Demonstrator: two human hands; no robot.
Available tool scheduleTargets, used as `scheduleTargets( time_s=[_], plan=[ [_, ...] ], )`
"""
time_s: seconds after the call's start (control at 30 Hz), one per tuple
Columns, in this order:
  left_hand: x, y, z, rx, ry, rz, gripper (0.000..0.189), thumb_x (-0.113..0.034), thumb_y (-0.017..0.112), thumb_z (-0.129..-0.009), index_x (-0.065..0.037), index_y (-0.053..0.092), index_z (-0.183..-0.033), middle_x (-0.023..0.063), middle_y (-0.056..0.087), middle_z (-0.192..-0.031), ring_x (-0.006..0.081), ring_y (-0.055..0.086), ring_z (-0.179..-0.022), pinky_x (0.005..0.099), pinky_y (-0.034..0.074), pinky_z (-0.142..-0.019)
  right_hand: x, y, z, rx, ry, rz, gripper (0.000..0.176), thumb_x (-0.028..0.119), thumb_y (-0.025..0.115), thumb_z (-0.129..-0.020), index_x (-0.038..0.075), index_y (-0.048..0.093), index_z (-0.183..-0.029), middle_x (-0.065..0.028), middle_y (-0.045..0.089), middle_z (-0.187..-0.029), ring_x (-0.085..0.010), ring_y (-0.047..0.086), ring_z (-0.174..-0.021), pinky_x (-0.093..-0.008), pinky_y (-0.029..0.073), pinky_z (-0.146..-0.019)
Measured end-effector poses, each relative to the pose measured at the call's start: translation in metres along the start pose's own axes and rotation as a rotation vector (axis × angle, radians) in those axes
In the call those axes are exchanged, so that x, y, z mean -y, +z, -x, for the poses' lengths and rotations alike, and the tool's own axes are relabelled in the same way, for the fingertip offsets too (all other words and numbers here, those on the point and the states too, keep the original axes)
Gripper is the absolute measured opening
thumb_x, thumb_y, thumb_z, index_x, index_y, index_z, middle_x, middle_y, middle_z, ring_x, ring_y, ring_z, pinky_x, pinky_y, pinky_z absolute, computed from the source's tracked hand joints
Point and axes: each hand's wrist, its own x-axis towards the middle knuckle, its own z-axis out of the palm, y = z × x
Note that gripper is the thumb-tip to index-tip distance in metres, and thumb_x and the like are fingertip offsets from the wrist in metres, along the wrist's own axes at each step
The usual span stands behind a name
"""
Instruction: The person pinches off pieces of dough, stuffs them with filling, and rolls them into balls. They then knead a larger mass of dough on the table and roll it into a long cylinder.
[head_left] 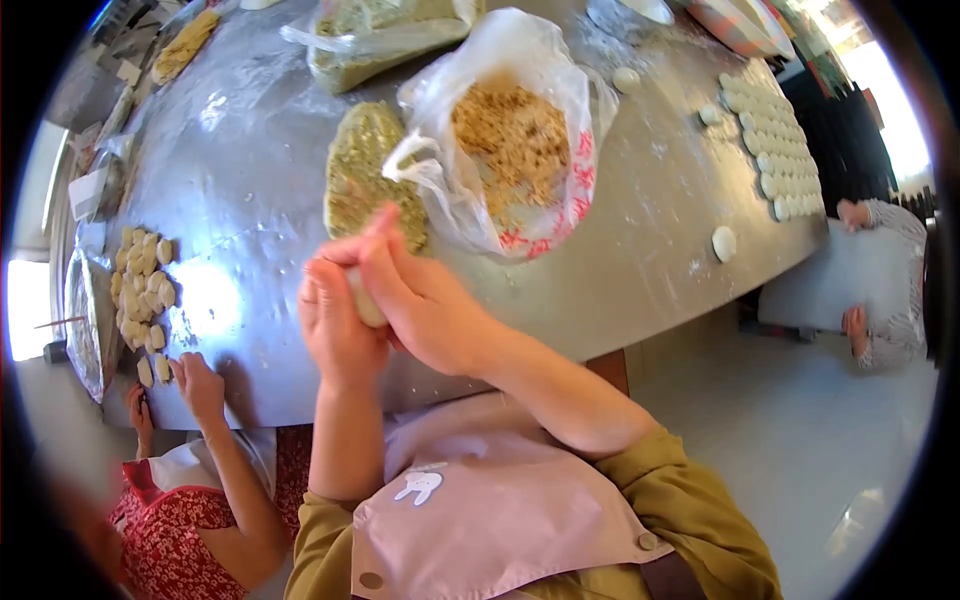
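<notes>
Cupping pale dough (364, 300), hands (425, 305) near plastic bag (450, 205) of brown crumbs (515, 135)

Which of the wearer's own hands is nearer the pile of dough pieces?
Left. The left hand is well to the right of the dough pieces, not touching them; the right hand is farther right, beyond the left.

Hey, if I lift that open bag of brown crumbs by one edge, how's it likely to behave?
The bag would probably flop and sag, since its thin plastic is creased and crumpled. The brown crumbs look loose, so they may well slide or spill through the wide-open mouth if it tips.
</notes>
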Motion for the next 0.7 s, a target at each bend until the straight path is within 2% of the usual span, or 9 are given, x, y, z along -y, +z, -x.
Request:
scheduleTargets(
  time_s=[0.13,0.27,0.3,0.37,0.4,0.47,0.53,0.6,0.7],
  plan=[
    [0.003,0.004,-0.007,-0.038,-0.010,-0.018,0.059,-0.051,0.031,-0.097,0.000,0.060,-0.089,0.0185,0.061,-0.113,0.0348,0.051,-0.118,0.0424,0.039,-0.099,-0.021,-0.001,-0.005,-0.042,-0.203,0.289,0.040,0.041,0.041,-0.098,0.005,0.052,-0.111,-0.0153,0.064,-0.098,-0.0298,0.062,-0.087,-0.0352,0.048,-0.080],
    [-0.015,0.030,-0.013,-0.110,-0.117,0.489,0.076,-0.066,0.030,-0.090,-0.002,0.045,-0.128,0.0187,0.045,-0.135,0.0328,0.041,-0.127,0.0426,0.038,-0.100,0.001,-0.026,-0.005,0.080,0.386,-0.135,0.044,0.045,0.038,-0.099,0.004,0.052,-0.108,-0.0057,0.062,-0.090,-0.0196,0.060,-0.078,-0.0315,0.049,-0.072],
    [-0.012,0.031,-0.015,-0.117,-0.114,0.250,0.089,-0.074,0.030,-0.084,-0.004,0.030,-0.139,0.0174,0.038,-0.140,0.0319,0.038,-0.129,0.0412,0.040,-0.099,0.000,-0.026,-0.005,0.061,0.304,-0.118,0.044,0.045,0.036,-0.099,0.004,0.053,-0.105,-0.0016,0.057,-0.080,-0.0113,0.053,-0.066,-0.0252,0.044,-0.057],
    [0.002,0.020,-0.010,-0.034,-0.066,-0.112,0.053,-0.046,0.036,-0.098,0.001,0.053,-0.112,0.0163,0.059,-0.111,0.0301,0.053,-0.114,0.0391,0.045,-0.093,-0.020,-0.016,-0.010,-0.084,-0.064,0.080,0.046,0.046,0.036,-0.099,0.004,0.054,-0.104,-0.0013,0.055,-0.077,-0.0092,0.049,-0.060,-0.0226,0.039,-0.052],
    [0.011,0.022,-0.011,-0.069,-0.026,-0.019,0.039,-0.029,0.036,-0.101,0.001,0.058,-0.092,0.0147,0.063,-0.094,0.0264,0.058,-0.102,0.0378,0.045,-0.092,-0.020,-0.010,-0.010,-0.107,-0.056,0.111,0.046,0.046,0.036,-0.099,0.004,0.055,-0.103,-0.0011,0.055,-0.076,-0.0089,0.048,-0.059,-0.0219,0.038,-0.051],
    [0.006,0.032,-0.014,-0.181,-0.161,-0.020,0.038,-0.027,0.036,-0.101,0.000,0.058,-0.087,0.0122,0.063,-0.091,0.0178,0.061,-0.082,0.0329,0.051,-0.078,-0.014,-0.013,-0.005,-0.115,0.168,0.136,0.046,0.046,0.037,-0.099,0.005,0.056,-0.103,-0.0009,0.056,-0.077,-0.0091,0.049,-0.059,-0.0211,0.038,-0.052],
    [-0.009,0.034,-0.010,-0.079,-0.312,-0.066,0.043,-0.040,0.036,-0.100,-0.002,0.054,-0.111,0.0084,0.061,-0.103,0.0145,0.057,-0.093,0.0311,0.046,-0.087,-0.016,-0.031,-0.005,-0.111,0.341,0.108,0.045,0.048,0.038,-0.098,0.007,0.057,-0.104,0.0001,0.057,-0.078,-0.0089,0.050,-0.059,-0.0216,0.039,-0.051],
    [0.008,0.033,-0.009,-0.010,-0.081,0.035,0.050,-0.046,0.036,-0.099,-0.005,0.044,-0.127,0.0081,0.054,-0.118,0.0146,0.050,-0.108,0.0317,0.039,-0.094,-0.004,-0.049,-0.001,-0.167,0.349,-0.098,0.048,0.052,0.037,-0.097,0.009,0.057,-0.105,0.0002,0.058,-0.079,-0.0091,0.052,-0.059,-0.0221,0.039,-0.050],
    [0.005,0.018,-0.006,-0.019,-0.174,0.065,0.051,-0.045,0.038,-0.098,-0.007,0.040,-0.131,0.0076,0.049,-0.126,0.0167,0.047,-0.116,0.0327,0.038,-0.096,-0.008,-0.124,0.011,-0.333,0.071,-0.493,0.056,0.056,0.036,-0.095,0.006,0.055,-0.112,-0.0046,0.062,-0.089,-0.0109,0.053,-0.061,-0.0249,0.041,-0.051]
  ],
)
